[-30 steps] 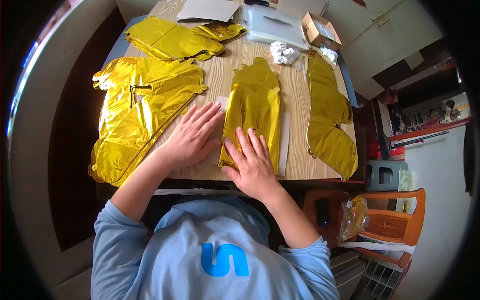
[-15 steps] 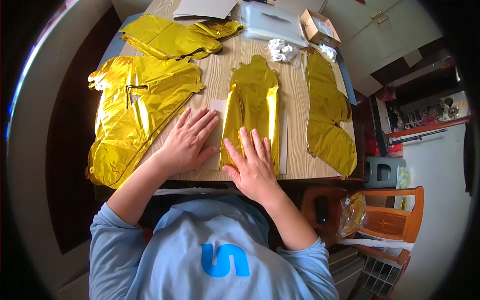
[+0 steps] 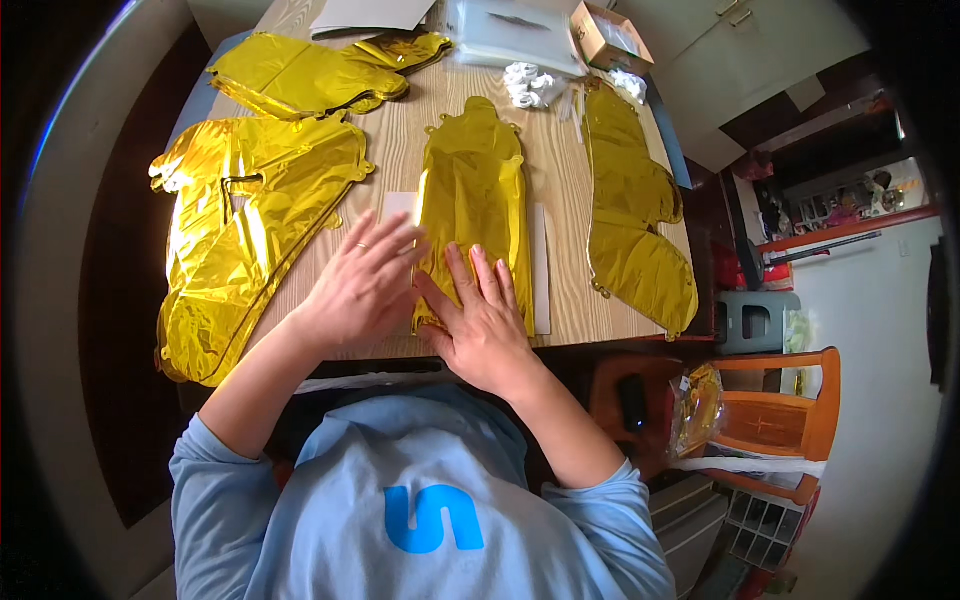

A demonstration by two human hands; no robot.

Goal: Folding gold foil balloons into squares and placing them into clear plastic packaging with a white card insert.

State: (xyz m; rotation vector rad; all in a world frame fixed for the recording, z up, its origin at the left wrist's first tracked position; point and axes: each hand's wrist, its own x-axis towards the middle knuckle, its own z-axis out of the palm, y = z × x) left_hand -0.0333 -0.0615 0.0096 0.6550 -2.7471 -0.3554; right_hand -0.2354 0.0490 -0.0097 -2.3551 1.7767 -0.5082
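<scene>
A flat, deflated gold foil balloon (image 3: 468, 180) lies lengthwise in front of me, folded into a long strip. Pale card (image 3: 542, 270) shows from under it along both sides. My right hand (image 3: 485, 325) rests on the near end of the foil with its fingers spread. Raised slightly at the balloon's left edge, my left hand (image 3: 360, 285) is a little blurred. Its fingers are stretched out, and it holds nothing. To its left is a pile of flat gold foil balloons (image 3: 225, 290), creased and shiny.
More gold foil balloons lie at the far left (image 3: 300, 75) and along the right side (image 3: 630, 190) of the wooden table (image 3: 565, 210). Clear plastic bags (image 3: 515, 40), a small carton (image 3: 605, 40) and a crumpled white bundle (image 3: 530, 88) sit at the back. A wooden chair (image 3: 775, 405) stands right.
My left hand has lifted off the tabletop and shifted toward the folded balloon's left edge. My right hand stays on the foil. The whole view has shifted slightly.
</scene>
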